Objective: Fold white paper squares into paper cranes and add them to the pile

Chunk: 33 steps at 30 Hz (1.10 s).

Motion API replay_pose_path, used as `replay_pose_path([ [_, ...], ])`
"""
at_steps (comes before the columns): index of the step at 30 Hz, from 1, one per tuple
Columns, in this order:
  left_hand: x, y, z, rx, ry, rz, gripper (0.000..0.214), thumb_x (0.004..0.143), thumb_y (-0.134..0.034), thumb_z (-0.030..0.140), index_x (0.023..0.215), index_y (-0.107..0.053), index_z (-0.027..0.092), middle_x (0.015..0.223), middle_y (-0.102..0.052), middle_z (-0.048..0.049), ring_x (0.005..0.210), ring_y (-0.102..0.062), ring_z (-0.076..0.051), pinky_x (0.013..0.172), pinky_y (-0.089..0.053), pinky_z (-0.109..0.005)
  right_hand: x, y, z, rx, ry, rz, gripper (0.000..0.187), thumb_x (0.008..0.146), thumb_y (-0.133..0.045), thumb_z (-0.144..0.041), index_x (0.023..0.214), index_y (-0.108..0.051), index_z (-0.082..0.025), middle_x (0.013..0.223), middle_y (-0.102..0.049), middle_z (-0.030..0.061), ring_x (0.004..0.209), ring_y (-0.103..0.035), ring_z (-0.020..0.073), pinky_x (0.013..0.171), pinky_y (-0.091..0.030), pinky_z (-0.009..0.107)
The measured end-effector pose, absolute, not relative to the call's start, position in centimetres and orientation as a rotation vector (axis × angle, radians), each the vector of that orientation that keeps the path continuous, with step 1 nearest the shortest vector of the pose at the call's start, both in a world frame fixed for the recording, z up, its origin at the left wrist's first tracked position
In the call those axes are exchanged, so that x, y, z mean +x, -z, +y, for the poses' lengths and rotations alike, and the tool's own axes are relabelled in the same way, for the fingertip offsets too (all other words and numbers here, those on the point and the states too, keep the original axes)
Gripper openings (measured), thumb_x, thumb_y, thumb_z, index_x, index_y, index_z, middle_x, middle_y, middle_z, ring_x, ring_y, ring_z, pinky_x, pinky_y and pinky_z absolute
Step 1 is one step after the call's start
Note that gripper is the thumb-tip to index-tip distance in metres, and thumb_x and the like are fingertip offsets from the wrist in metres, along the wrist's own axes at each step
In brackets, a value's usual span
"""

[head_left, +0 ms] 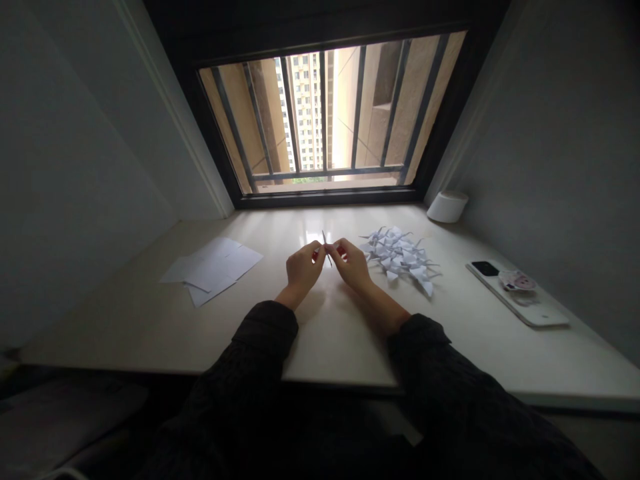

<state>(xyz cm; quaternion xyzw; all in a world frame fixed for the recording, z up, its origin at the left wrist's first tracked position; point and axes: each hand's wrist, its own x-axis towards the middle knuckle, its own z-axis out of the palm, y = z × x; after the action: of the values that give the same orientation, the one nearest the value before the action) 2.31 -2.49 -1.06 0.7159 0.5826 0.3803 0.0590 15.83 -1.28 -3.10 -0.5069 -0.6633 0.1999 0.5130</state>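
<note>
My left hand and my right hand meet over the middle of the white sill. Between their fingertips they pinch a small folded paper, seen nearly edge-on, so its exact shape is hard to make out. Its thin points stick out above and below the fingers. Just right of my right hand lies a pile of white folded paper cranes, overlapping one another. To the left of my left hand, several flat white paper sheets lie loosely stacked.
A white phone with a round grip on its back lies at the right. A white rounded object stands in the back right corner. Behind the sill is a barred window; walls rise on both sides.
</note>
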Motion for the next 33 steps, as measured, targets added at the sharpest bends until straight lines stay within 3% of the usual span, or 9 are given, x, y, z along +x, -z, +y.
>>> replay_pose_path([
  [11,2.3,1.1,-2.4,2.171,-1.138,1.628,0.039,0.093,-0.036,0.047,0.076,-0.060,0.022,0.070,-0.067,0.0007,0.061,-0.058,-0.012,0.061,-0.036,-0.022,15.7,2.9,-1.7,-1.207,-0.492,-1.637,0.037,0.094,-0.032,-0.051,0.074,-0.049,-0.024,0.062,-0.059,-0.0010,0.058,-0.056,0.0153,0.058,-0.040,0.025],
  [24,3.1,1.4,-2.8,1.889,-1.199,1.667,0.046,0.090,-0.038,0.057,0.066,-0.058,0.022,0.062,-0.064,0.0019,0.062,-0.058,-0.014,0.059,-0.036,-0.024,15.4,3.2,-1.4,-1.263,-0.331,-1.667,0.029,0.092,-0.040,-0.041,0.072,-0.050,-0.023,0.063,-0.061,0.0007,0.062,-0.058,0.0165,0.058,-0.037,0.026],
  [33,3.0,1.4,-2.5,1.933,-1.227,1.638,0.043,0.092,-0.036,0.048,0.069,-0.060,0.021,0.061,-0.064,0.0022,0.058,-0.057,-0.013,0.061,-0.037,-0.024,15.4,3.0,-1.5,-1.284,-0.430,-1.577,0.033,0.091,-0.040,-0.049,0.073,-0.052,-0.023,0.061,-0.058,-0.0005,0.058,-0.056,0.0155,0.059,-0.038,0.026],
])
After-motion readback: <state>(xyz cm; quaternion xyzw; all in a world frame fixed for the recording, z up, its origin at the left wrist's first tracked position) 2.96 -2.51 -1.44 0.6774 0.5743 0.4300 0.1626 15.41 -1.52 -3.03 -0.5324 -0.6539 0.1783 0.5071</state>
